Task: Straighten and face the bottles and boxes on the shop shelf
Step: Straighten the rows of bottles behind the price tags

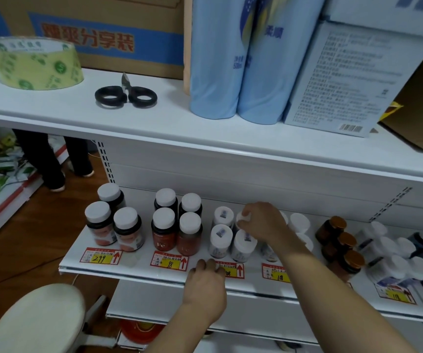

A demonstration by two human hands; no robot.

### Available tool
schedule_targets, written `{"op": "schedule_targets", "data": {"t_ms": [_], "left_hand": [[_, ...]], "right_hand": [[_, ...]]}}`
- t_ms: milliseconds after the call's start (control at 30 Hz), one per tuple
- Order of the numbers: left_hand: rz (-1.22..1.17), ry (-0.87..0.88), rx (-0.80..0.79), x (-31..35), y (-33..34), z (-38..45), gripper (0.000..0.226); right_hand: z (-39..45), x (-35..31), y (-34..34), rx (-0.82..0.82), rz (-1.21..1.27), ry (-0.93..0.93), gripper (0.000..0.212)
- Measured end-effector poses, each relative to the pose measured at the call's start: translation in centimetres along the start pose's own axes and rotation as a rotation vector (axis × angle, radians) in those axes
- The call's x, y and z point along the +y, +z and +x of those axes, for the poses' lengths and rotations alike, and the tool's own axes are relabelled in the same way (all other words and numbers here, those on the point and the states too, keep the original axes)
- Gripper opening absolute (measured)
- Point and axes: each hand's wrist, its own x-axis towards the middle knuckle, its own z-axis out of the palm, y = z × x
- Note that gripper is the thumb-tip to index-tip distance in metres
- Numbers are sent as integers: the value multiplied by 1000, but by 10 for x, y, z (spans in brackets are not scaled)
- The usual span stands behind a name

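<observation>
On the lower white shelf (pixel 139 266) stand groups of white-capped bottles: three orange-labelled ones (pixel 126 229) at left, several dark red ones (pixel 163 229) beside them, then several white-labelled bottles (pixel 220 240). My right hand (pixel 261 221) grips the cap of the rear right bottle (pixel 242 217) of that white group. My left hand (pixel 205 286) rests at the shelf's front edge, its curled fingers touching the price tag (pixel 233 271). Amber bottles with gold caps (pixel 343 240) and more white-capped bottles (pixel 396 253) stand further right.
The upper shelf (pixel 154 118) carries a tape roll (pixel 34 63), black scissors (pixel 126 95), two tall blue bottles (pixel 238 59), a pale box (pixel 345 80) and cardboard cartons (pixel 103 34). A round stool (pixel 37 319) stands at lower left. Another person's legs (pixel 52 161) are behind the shelving.
</observation>
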Motion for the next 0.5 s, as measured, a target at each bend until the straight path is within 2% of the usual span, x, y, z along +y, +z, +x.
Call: {"op": "schedule_targets", "data": {"t_ms": [100,167,300,400,500], "left_hand": [[0,-2,-13,-1,1,1,40],[5,-11,-3,-2,-1,1,39],[-49,-20,143,-2,-15,0,34],[-319,-6,348,4,-31,1,28],[-731,-62,464,13,-53,-1,25]], "right_hand": [[-3,1,-9,75,10,-44,19],[-9,3,-19,154,15,-77,20],[-35,6,-38,438,201,-153,16],[-60,1,-45,542,392,-141,18],[-84,-9,-48,520,540,-46,19]]}}
